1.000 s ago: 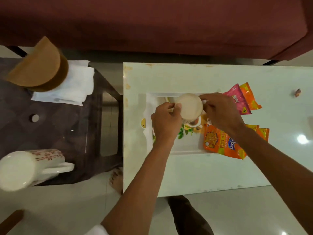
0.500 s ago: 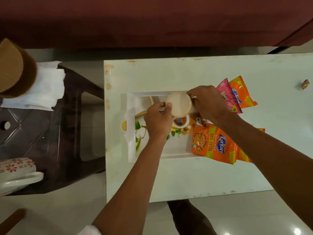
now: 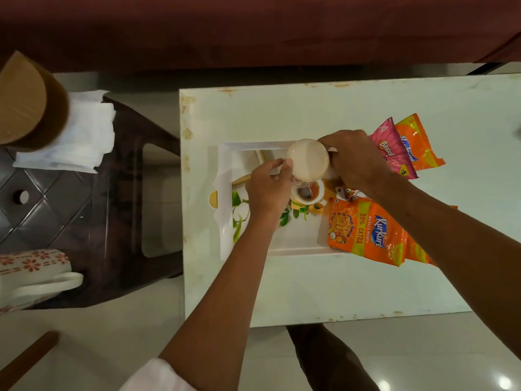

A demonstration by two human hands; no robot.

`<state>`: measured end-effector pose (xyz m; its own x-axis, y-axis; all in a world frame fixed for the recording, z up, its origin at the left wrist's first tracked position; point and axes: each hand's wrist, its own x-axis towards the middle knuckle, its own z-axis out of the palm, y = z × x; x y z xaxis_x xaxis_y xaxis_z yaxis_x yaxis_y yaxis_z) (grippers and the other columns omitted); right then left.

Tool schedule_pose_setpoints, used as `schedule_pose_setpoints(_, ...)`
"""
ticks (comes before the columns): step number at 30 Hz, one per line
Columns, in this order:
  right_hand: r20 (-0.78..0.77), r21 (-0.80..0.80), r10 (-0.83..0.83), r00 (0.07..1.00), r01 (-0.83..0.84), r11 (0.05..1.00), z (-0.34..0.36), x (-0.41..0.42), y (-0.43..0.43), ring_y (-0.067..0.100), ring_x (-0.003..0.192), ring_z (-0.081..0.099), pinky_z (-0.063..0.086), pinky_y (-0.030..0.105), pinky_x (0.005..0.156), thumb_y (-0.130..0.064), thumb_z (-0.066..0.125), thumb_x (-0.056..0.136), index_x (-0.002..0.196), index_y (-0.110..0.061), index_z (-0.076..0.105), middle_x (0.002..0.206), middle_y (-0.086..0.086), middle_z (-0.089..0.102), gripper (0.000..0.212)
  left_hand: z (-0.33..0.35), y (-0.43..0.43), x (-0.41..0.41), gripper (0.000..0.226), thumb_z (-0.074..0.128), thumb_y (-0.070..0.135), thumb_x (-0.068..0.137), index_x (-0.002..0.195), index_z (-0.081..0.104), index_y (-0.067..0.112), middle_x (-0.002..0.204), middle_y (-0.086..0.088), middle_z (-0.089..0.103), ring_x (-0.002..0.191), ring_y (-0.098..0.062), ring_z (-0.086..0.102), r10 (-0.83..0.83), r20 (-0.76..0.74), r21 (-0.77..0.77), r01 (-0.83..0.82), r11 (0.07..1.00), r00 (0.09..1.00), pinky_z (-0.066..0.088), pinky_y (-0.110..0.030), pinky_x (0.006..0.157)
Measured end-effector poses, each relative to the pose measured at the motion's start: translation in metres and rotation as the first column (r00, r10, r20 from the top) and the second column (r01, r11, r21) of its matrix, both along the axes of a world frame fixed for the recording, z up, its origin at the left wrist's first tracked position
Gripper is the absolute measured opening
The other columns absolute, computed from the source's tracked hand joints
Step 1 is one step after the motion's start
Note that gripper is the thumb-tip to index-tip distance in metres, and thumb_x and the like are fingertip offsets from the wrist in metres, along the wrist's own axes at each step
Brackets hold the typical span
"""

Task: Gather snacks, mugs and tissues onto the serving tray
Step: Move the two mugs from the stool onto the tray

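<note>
Two-handed, I held the cream ceramic mug (image 3: pixel 308 160) over the white floral tray (image 3: pixel 225 221): left hand (image 3: pixel 267 187) pinching its rim, right hand (image 3: pixel 352 156) curled round its side.

White table (image 3: pixel 366 294), rust-spotted edges; dark brown plastic stool (image 3: pixel 121 221) beside left edge; maroon cloth-covered furniture (image 3: pixel 253 29) beyond far edge; glossy pale floor (image 3: pixel 84 328).

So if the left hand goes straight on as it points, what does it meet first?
The white mug, directly ahead of the left hand, whose fingers seem to pinch its side; the right hand grips its handle.
</note>
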<state>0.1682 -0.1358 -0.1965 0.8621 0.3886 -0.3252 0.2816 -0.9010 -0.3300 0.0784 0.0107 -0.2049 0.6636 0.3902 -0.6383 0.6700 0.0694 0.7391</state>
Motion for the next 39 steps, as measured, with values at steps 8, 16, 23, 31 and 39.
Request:
schedule_pose_setpoints(8,0.110,0.446,-0.365,0.925,0.282,0.850,0.055,-0.086,0.033,0.004,0.096,0.059,0.044,0.012,0.086,-0.011,0.057,0.090,0.116,-0.015,0.064,0.109,0.000,0.067,0.027,0.113,0.109,-0.126,0.031,0.067,0.037,0.088,0.116,0.070,0.023,0.112,0.004,0.076,0.105,-0.011,0.072,0.294,0.215,-0.063,-0.288,0.956,0.931,0.059,-0.023,0.083)
schedule_pose_setpoints(16,-0.381,0.552,-0.140,0.914,0.346,0.758,0.071,-0.227,0.168,-0.006,0.095,0.061,0.045,0.002,0.076,-0.014,0.063,0.090,0.107,-0.025,0.069,0.104,-0.016,0.068,0.020,0.154,0.267,-0.254,0.027,0.058,0.025,0.098,0.122,0.065,0.016,0.124,-0.013,0.067,0.105,-0.013,0.064,0.496,0.312,0.576,-0.577,0.579,0.810,0.057,-0.011,0.061)
schedule_pose_setpoints(23,-0.448,0.479,0.050,0.893,0.192,0.857,0.042,-0.280,0.280,0.003,0.119,0.049,0.041,0.025,0.104,-0.039,0.055,0.094,0.131,-0.035,0.052,0.129,-0.017,0.052,0.037,0.112,0.319,-0.263,0.040,0.052,0.048,0.094,0.129,0.061,0.033,0.131,0.002,0.064,0.119,-0.020,0.061,0.451,-0.030,0.368,-0.410,0.835,0.892,0.057,-0.037,0.086)
schedule_pose_setpoints(31,-0.306,0.475,0.120,0.945,0.042,0.879,0.027,-0.279,0.316,0.014,0.098,0.065,0.051,0.026,0.092,-0.028,0.068,0.087,0.116,-0.022,0.069,0.112,-0.001,0.069,0.030,0.100,0.329,-0.246,0.048,0.057,0.044,0.087,0.121,0.069,0.012,0.125,-0.007,0.067,0.109,-0.025,0.063,0.212,-0.075,0.498,-0.147,0.854,0.974,0.061,-0.048,0.084)
schedule_pose_setpoints(39,-0.183,0.559,-0.056,0.982,0.150,0.816,0.055,-0.254,0.255,0.012,0.087,0.069,0.056,0.025,0.082,-0.023,0.069,0.085,0.107,-0.017,0.072,0.099,0.001,0.074,0.023,0.113,0.281,-0.218,0.029,0.061,0.050,0.081,0.103,0.074,0.036,0.094,0.025,0.076,0.097,-0.005,0.071,0.169,0.051,0.405,-0.175,0.897,0.984,0.060,-0.016,0.060)
